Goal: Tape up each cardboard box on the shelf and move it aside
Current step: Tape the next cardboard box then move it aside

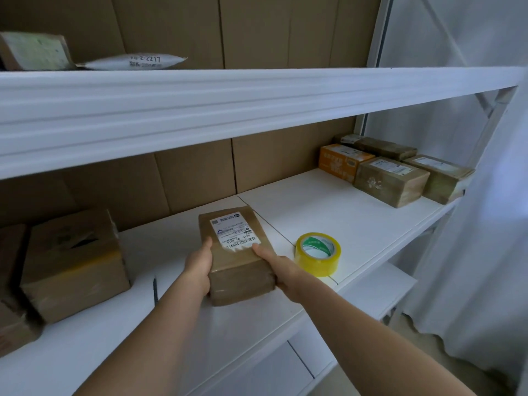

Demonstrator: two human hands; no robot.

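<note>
Five boxes [391, 178] sit grouped at the far right end of the shelf [328, 207], touching or just beside one another, and their glossy faces suggest they are already taped and set aside, though from this angle and at that size the tape itself cannot be made out for certain. One box [237, 252] is in hand at the middle of the shelf, near its front edge: the left hand [198, 265] grips its left side and the right hand [275, 268] its right, thumbs lying on top by the label [233, 230], fingers wrapped down the sides. It is a small oblong of brown cardboard, flaps closed flat, with a sheen over its near end that could be tape. Whether it is being brought forward for taping or is about to go aside is a judgement I cannot settle. Just right of it the tape roll [317, 252], yellowish-clear with a green and white core, lies flat on the shelf, untouched by either hand. Several larger boxes [74, 267] wait at the left end, probably work left to do.
</note>
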